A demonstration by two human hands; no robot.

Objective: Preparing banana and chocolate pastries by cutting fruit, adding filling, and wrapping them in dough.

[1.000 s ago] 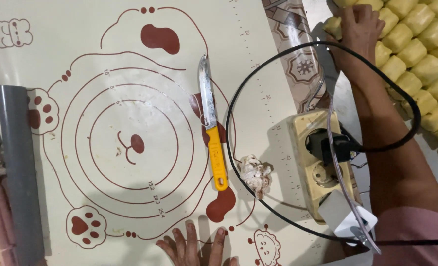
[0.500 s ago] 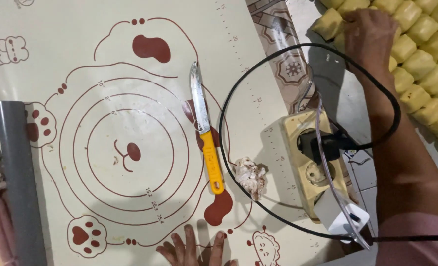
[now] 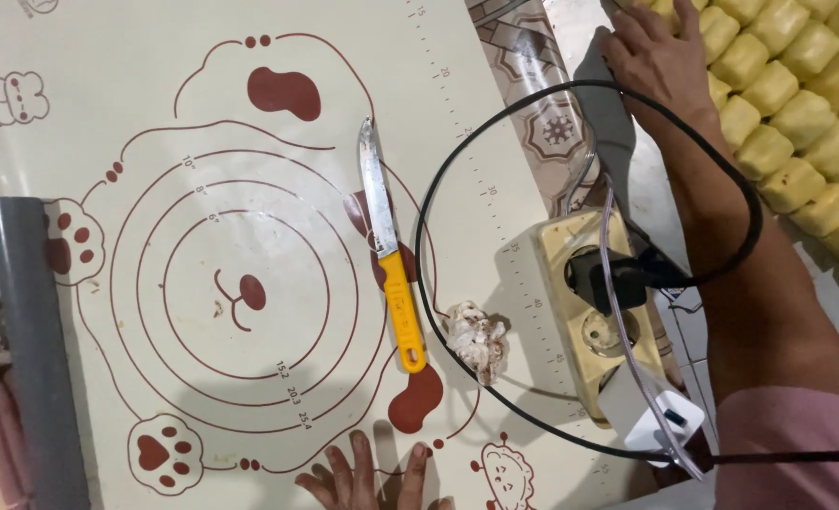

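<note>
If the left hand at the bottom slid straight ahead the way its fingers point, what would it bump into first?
Probably the knife. The left hand lies flat on the mat with its fingers pointing up the picture, and the knife's yellow handle end lies nearest in that line. It might slip just past.

The printed baking mat [image 3: 155, 123] lies bare left of the yellow-handled knife [image 3: 388, 247], giving open passage, while to the right the looping black cable [image 3: 438, 189], crumpled paper wad [image 3: 477, 340] and power strip [image 3: 589, 312] crowd the way toward the dough pieces [image 3: 797, 104].
</note>
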